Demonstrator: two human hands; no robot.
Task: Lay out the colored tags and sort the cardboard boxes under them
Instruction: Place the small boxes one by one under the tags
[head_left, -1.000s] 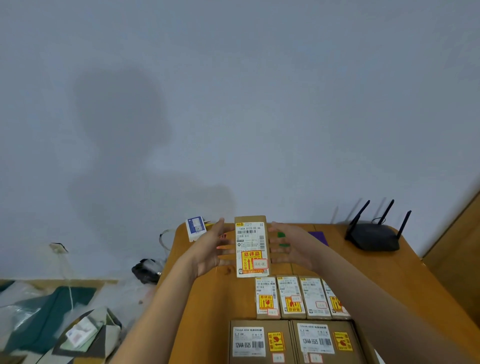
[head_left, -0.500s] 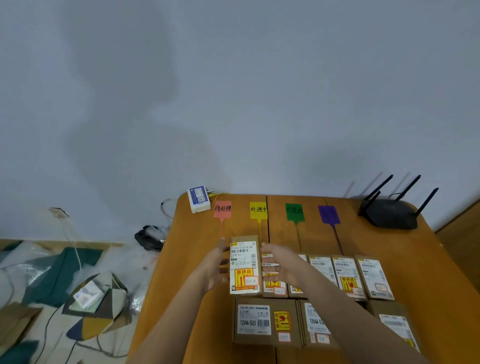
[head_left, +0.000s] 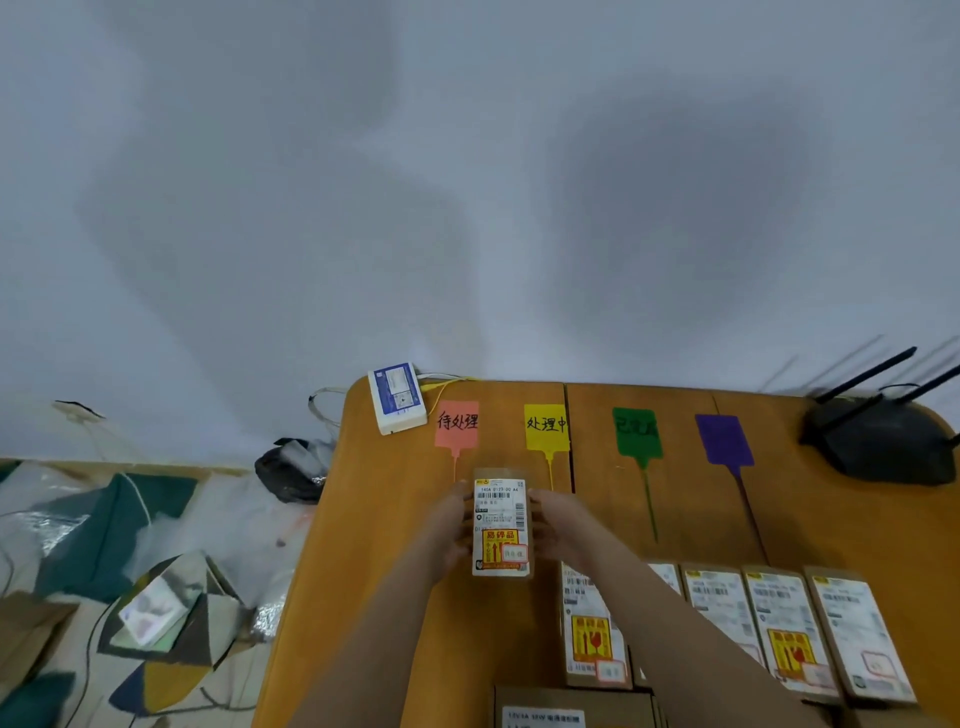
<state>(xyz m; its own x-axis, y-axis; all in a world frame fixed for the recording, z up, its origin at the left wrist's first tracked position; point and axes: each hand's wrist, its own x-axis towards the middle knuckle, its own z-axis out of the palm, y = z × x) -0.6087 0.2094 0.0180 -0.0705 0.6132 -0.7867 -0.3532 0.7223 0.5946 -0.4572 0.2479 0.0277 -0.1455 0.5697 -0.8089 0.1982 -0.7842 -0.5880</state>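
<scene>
Four tags lie in a row at the back of the wooden table (head_left: 374, 519): a pink tag (head_left: 457, 423), a yellow tag (head_left: 546, 427), a green tag (head_left: 637, 432) and a purple tag (head_left: 723, 439). A small cardboard box (head_left: 500, 521) with a white label and a yellow sticker sits just below the pink and yellow tags. My left hand (head_left: 451, 525) holds its left side and my right hand (head_left: 558, 525) holds its right side. Several more labelled boxes (head_left: 779, 629) lie in a row to the right, partly hidden by my right forearm.
A white device (head_left: 397, 397) with cables sits at the table's back left corner. A black router (head_left: 883, 441) with antennas stands at the back right. A larger box (head_left: 571, 709) lies at the near edge. Left of the table, bags and patterned fabric (head_left: 156, 613) cover the floor.
Both hands have carried the box down and to the left, from in front of the tags to a spot under the pink and yellow tags. The view has tilted lower.
</scene>
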